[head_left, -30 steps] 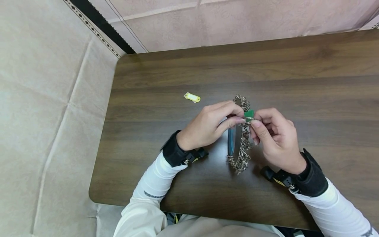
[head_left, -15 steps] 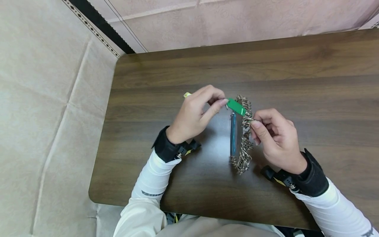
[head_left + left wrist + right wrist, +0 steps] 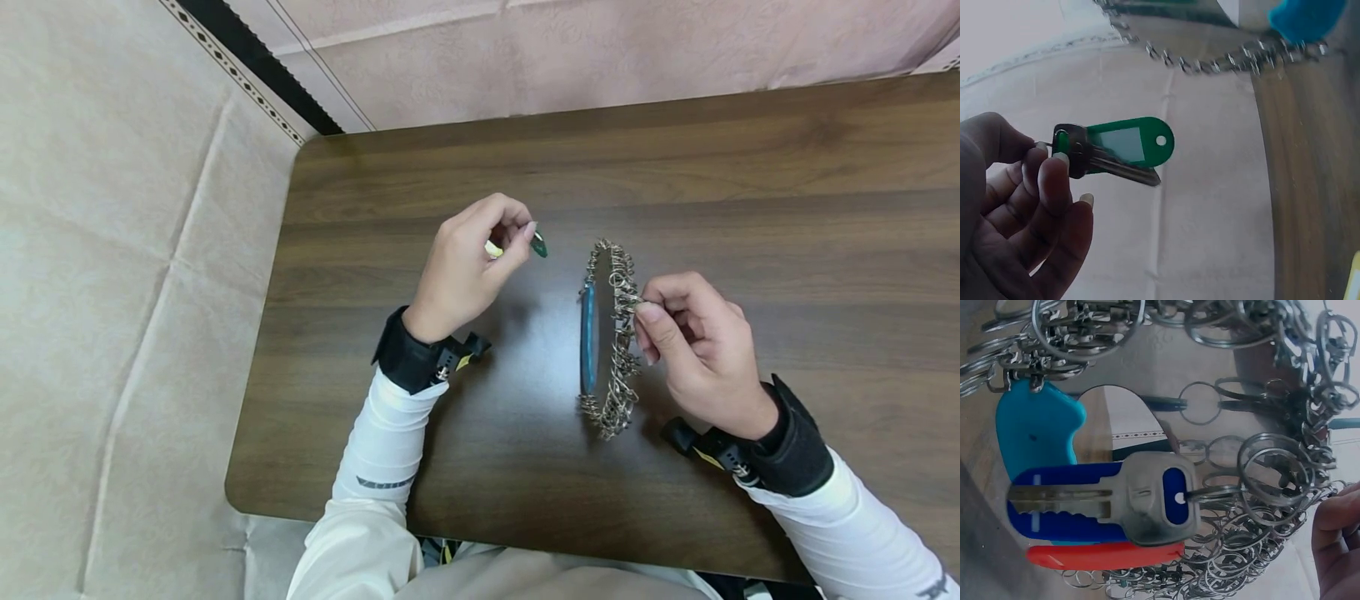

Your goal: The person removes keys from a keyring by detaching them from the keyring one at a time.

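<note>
My left hand [image 3: 465, 258] pinches a small ring at the end of a green key tag [image 3: 1147, 132]; a metal key [image 3: 1125, 170] hangs alongside the tag. That hand is raised over the table, left of a long loop of metal chain and rings [image 3: 622, 367]. Thumb and forefinger of my right hand [image 3: 693, 346] pinch a metal ring at the loop's right side. Inside the right wrist view hang a blue key tag [image 3: 1072, 531] with a key [image 3: 1150, 500] and a red tag [image 3: 1107, 555], near a teal piece [image 3: 1035, 434].
A brown wooden table [image 3: 787, 208] lies under both hands. Behind my left fingers a yellow key tag [image 3: 492, 249] is mostly hidden. A teal bar [image 3: 588, 342] runs along the chain loop's left side. Pale fabric [image 3: 112, 292] covers the left side.
My left hand has drawn the green key tag away from the chain loop, to the left and farther back, over the yellow tag. My right hand stays at the ring.
</note>
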`<action>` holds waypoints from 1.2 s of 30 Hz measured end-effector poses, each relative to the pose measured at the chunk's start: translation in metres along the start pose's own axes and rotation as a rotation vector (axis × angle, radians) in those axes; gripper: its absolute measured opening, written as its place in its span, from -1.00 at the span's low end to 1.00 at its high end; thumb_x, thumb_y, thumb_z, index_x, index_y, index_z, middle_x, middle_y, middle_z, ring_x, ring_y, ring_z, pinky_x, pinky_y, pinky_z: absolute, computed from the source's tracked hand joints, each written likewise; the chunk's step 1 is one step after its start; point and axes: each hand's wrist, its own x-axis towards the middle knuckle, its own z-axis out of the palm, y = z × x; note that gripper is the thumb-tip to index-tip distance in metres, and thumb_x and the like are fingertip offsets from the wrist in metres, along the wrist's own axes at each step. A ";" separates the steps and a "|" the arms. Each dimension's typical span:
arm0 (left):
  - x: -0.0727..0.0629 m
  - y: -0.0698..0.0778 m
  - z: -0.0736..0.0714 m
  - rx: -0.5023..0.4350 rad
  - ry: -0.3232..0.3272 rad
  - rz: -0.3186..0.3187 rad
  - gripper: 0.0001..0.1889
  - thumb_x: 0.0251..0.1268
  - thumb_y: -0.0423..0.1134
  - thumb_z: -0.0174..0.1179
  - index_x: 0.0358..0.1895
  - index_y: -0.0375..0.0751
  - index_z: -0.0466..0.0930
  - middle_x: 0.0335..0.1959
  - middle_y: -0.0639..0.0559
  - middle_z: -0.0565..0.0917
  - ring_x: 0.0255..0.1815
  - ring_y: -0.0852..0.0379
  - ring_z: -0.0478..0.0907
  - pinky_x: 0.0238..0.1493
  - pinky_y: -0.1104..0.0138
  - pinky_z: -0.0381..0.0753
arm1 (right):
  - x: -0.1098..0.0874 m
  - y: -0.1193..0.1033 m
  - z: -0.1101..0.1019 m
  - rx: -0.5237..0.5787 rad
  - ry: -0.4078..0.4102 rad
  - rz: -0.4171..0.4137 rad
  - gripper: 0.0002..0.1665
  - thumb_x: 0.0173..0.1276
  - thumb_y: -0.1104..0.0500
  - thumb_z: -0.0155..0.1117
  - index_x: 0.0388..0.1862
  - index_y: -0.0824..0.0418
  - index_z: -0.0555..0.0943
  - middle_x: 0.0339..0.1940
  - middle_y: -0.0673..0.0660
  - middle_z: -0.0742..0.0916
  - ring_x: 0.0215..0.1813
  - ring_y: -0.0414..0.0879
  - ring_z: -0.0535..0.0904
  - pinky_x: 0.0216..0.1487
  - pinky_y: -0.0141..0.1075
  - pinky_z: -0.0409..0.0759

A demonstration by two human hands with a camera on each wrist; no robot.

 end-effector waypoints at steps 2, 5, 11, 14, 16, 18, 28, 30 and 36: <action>0.000 -0.004 -0.001 0.013 -0.014 -0.044 -0.92 0.42 -0.38 0.16 -0.18 -0.34 0.60 -0.36 -0.08 0.62 -0.33 0.13 0.52 -0.27 0.42 0.49 | 0.000 0.001 0.000 0.010 0.008 0.003 -0.58 0.58 0.21 0.12 -0.34 0.58 0.39 -0.60 0.11 0.50 -0.59 -0.32 0.40 -0.57 -0.50 0.37; 0.001 -0.013 -0.002 0.037 -0.030 -0.099 -0.92 0.42 -0.38 0.16 -0.17 -0.33 0.61 -0.36 -0.07 0.64 -0.34 0.12 0.52 -0.26 0.41 0.49 | 0.000 0.001 0.000 0.039 0.021 0.009 -0.58 0.57 0.23 0.12 -0.35 0.61 0.37 -0.58 0.10 0.51 -0.58 -0.31 0.41 -0.56 -0.51 0.38; 0.002 -0.029 -0.001 0.056 -0.075 -0.223 -0.92 0.40 -0.36 0.17 -0.17 -0.30 0.61 -0.37 -0.05 0.62 -0.35 0.10 0.49 -0.28 0.40 0.43 | 0.000 0.002 0.000 0.081 0.033 0.022 -0.59 0.57 0.28 0.11 -0.36 0.63 0.35 -0.55 0.04 0.53 -0.57 -0.30 0.42 -0.55 -0.49 0.38; 0.003 -0.035 0.001 0.059 -0.103 -0.290 -0.92 0.39 -0.36 0.18 -0.15 -0.28 0.61 -0.35 -0.04 0.62 -0.34 0.11 0.48 -0.28 0.40 0.43 | 0.000 0.003 -0.001 0.099 0.047 0.031 -0.60 0.56 0.30 0.12 -0.36 0.65 0.33 -0.55 0.03 0.53 -0.57 -0.30 0.42 -0.55 -0.48 0.37; 0.003 -0.040 0.002 0.069 -0.114 -0.327 -0.91 0.38 -0.35 0.19 -0.13 -0.27 0.61 -0.33 -0.05 0.63 -0.33 0.11 0.50 -0.27 0.39 0.45 | 0.000 0.003 -0.002 0.113 0.058 0.032 -0.60 0.55 0.32 0.13 -0.36 0.67 0.32 -0.56 0.03 0.53 -0.57 -0.29 0.42 -0.55 -0.48 0.37; 0.003 -0.045 0.003 0.087 -0.131 -0.369 -0.90 0.39 -0.34 0.19 -0.11 -0.25 0.61 -0.31 -0.04 0.65 -0.32 0.12 0.52 -0.25 0.38 0.48 | 0.000 0.004 -0.002 0.126 0.068 0.031 -0.59 0.54 0.33 0.13 -0.36 0.68 0.31 -0.56 0.04 0.53 -0.56 -0.28 0.42 -0.55 -0.48 0.36; -0.002 -0.071 0.010 0.126 -0.225 -0.473 -0.91 0.42 -0.33 0.18 -0.11 -0.22 0.61 -0.22 -0.04 0.71 -0.26 0.13 0.61 -0.20 0.33 0.59 | -0.001 0.003 -0.001 0.140 0.087 0.048 -0.63 0.53 0.38 0.11 -0.36 0.70 0.30 -0.56 0.03 0.53 -0.56 -0.28 0.42 -0.56 -0.48 0.35; -0.003 -0.075 0.010 0.134 -0.246 -0.482 -0.91 0.42 -0.33 0.18 -0.10 -0.22 0.62 -0.21 -0.04 0.71 -0.26 0.13 0.61 -0.22 0.33 0.59 | -0.001 0.003 -0.001 0.135 0.091 0.047 -0.64 0.53 0.38 0.11 -0.36 0.69 0.30 -0.56 0.03 0.53 -0.56 -0.28 0.42 -0.55 -0.49 0.36; -0.007 -0.084 0.007 0.176 -0.272 -0.513 -0.90 0.42 -0.31 0.17 -0.12 -0.21 0.62 -0.18 -0.04 0.67 -0.23 0.11 0.60 -0.26 0.30 0.58 | -0.001 0.003 0.000 0.143 0.095 0.047 -0.62 0.53 0.37 0.12 -0.36 0.69 0.30 -0.56 0.03 0.54 -0.56 -0.28 0.41 -0.56 -0.48 0.35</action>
